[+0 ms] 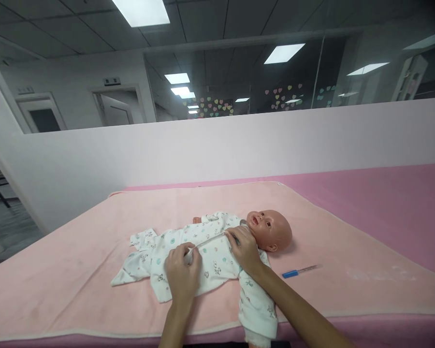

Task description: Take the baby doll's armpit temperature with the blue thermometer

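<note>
A baby doll (271, 229) lies on its back, its head to the right, dressed in a white baby outfit (215, 261) with small printed animals and dots. My left hand (183, 270) is closed on the outfit's front at the lower belly, thumb and fingers pinching the cloth. Up at the chest, just below the doll's neck, my right hand (243, 246) has its fingers bent onto the fabric. A straight, taut cloth edge runs between both hands. The fingertips of my right hand are partly hidden by the hand itself.
A slim stick with a blue end (290, 274) lies right of the doll's arm. Under everything is a peach blanket (79, 270), spread over a pink surface (384, 203). A white wall (217, 154) with glass above stands behind.
</note>
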Tool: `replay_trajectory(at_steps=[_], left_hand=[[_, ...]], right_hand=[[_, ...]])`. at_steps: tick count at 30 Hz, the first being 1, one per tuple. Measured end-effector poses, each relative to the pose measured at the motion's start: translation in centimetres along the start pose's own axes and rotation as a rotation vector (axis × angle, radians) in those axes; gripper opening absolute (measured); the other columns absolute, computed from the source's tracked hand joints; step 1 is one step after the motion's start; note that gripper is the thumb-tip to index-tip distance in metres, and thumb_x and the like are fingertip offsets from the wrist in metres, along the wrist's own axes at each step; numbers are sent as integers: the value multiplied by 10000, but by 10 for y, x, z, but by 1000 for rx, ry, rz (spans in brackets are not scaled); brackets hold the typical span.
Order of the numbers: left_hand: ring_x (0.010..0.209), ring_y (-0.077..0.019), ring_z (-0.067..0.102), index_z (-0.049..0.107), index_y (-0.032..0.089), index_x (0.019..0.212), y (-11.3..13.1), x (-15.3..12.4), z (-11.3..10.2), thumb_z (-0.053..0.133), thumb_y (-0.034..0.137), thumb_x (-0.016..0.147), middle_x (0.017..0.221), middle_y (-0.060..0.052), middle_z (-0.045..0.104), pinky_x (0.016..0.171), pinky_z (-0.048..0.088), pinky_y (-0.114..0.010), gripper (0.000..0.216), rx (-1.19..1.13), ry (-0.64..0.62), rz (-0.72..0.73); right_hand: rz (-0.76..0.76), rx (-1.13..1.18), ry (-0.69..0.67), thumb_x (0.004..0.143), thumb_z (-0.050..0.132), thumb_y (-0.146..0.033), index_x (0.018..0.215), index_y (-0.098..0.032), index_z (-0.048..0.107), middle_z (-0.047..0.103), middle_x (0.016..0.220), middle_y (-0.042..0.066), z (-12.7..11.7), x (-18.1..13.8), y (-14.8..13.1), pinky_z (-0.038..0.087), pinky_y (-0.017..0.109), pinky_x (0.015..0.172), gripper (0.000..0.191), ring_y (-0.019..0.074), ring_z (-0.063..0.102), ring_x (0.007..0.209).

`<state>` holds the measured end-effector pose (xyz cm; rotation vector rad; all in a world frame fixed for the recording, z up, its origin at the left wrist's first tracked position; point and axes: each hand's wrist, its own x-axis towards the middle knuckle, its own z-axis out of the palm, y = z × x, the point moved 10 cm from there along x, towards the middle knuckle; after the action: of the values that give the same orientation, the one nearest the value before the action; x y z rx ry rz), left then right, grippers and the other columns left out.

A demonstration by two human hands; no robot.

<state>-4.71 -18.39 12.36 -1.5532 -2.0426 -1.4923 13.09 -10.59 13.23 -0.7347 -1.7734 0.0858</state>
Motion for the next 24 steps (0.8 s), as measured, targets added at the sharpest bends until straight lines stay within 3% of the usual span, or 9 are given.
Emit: replay_trajectory(at_steps=[5,7,10,12,14,16,18,21,24], left_hand=[[794,-190,489,556,199,816,-2,3,-15,432,122,701,784,-27,531,719,388,-312,185,29,105,7],[828,-193,489,563,207,830,7,12,-16,401,68,672,834,-31,532,751,381,-326,266,68,110,73],[860,-190,504,568,212,817,29,36,-5,377,56,678,864,-27,550,763,387,-323,284,22,50,171],[866,-178,522,577,210,833,49,54,19,386,94,714,890,-27,567,749,407,-298,254,-80,-89,233],[828,-160,539,602,214,860,72,62,57,422,149,733,911,-26,584,743,419,-276,229,-182,-338,297],[748,-145,543,627,206,888,85,59,98,479,222,729,881,-29,606,697,427,-254,217,-248,-608,302],[701,-140,534,648,197,907,87,49,126,518,291,718,839,-30,618,660,423,-244,248,-266,-796,270],[752,-154,527,667,220,916,86,38,141,604,397,647,871,-24,605,661,409,-235,328,-277,-906,268],[693,-148,511,685,202,828,78,38,141,626,454,615,764,-16,584,609,388,-224,336,-358,-896,223]], right_hand=[[14,9,-23,844,397,-179,912,-177,571,618,901,58,-19,2,-9,455,327,784,187,180,554,886],[-17,-21,8,838,388,-163,980,-186,559,602,1002,64,-47,-3,-16,444,350,860,223,189,532,997],[-52,-105,81,819,426,-153,940,-205,572,622,957,45,-102,-22,-11,456,348,869,197,190,551,995],[6,-239,57,816,428,-178,912,-220,578,632,939,32,-129,-42,16,483,335,833,183,195,554,1003],[84,-396,-21,825,383,-209,927,-222,582,634,961,33,-145,-65,54,509,338,779,224,206,561,999],[116,-503,-59,833,340,-225,1010,-197,571,626,1017,59,-156,-86,88,503,379,805,292,209,582,963],[126,-557,-118,834,337,-237,1075,-173,557,598,1098,80,-158,-103,115,488,400,846,332,215,565,1006],[134,-577,-239,831,351,-250,1058,-185,588,599,1110,76,-152,-112,137,490,387,854,335,210,568,1010],[166,-555,-314,830,352,-269,930,-215,644,644,1015,66,-150,-110,138,509,379,811,313,212,605,934]])
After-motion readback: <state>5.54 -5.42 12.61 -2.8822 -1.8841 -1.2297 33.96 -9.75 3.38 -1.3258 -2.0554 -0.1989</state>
